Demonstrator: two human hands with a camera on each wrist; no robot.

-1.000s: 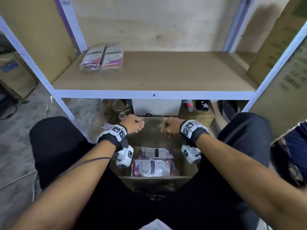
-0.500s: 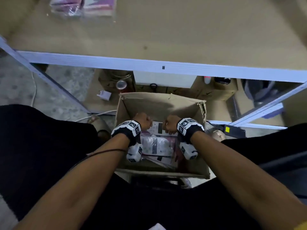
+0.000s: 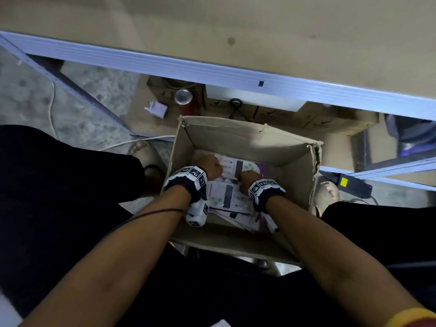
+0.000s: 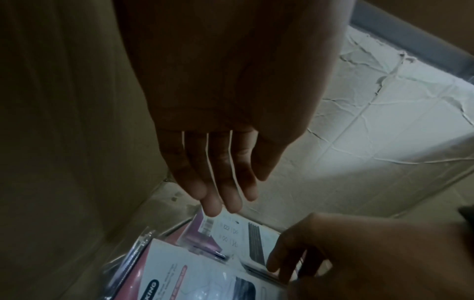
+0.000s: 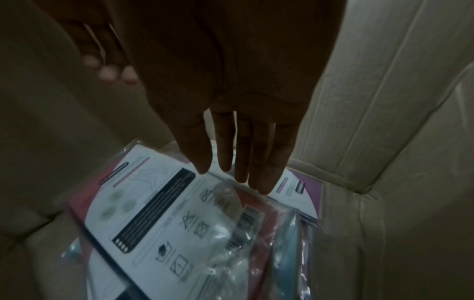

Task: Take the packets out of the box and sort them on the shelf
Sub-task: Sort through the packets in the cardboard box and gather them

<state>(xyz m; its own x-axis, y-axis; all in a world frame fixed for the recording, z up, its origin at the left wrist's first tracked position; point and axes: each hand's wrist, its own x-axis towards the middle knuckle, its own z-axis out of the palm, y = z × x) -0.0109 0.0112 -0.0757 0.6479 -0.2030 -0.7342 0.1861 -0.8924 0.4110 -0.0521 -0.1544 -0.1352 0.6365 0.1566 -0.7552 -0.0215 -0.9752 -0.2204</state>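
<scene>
Reaching into the cardboard box (image 3: 245,135), the left hand (image 3: 208,167) and right hand (image 3: 246,179) hover with straight, relaxed fingers just above the packets (image 3: 227,194) stacked inside. The head view hides both hands' fingers; the wrist views show them extended, fingertips (image 5: 264,182) near the top packet (image 5: 164,205), contact unclear.

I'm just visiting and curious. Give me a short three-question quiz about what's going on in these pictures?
1. True or false: both hands are inside the cardboard box.
2. Is the left hand gripping a packet, or are its fingers straight?
3. Where do the packets lie: A) on the shelf, B) in the box, C) on the floor?

Key: 1 true. 2 fingers straight, nothing gripped. 3 B.
</scene>
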